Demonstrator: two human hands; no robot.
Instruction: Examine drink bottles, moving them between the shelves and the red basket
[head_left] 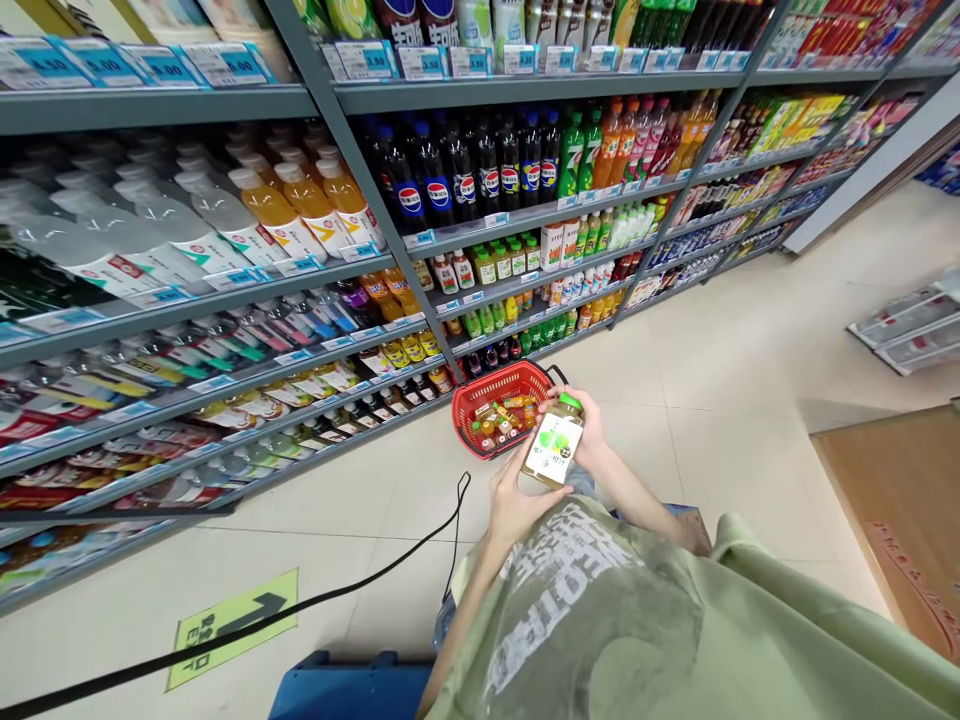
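Left hand [517, 492] and right hand [591, 420] curl round a green-capped plastic bottle [553, 447], unbasketed; at ten o'clock, a red plastic basket [491, 387] sits part-filled.

Prices of 3.50 and 4.20 are printed on the upper-shelf price tags [424, 64]. 百事可乐 (Pepsi) is borne by dark bottles [409, 195], a 7 by green bottles [571, 155]. On the floor sign [232, 612], crossed by a black strap [300, 606], an arrow is shown with E and T. The held bottle's [555, 440] small characters are not reliably legible.

The green-capped bottle [553, 440] has a white label [550, 458] patterned with green rounds, the basket [501, 384] red.
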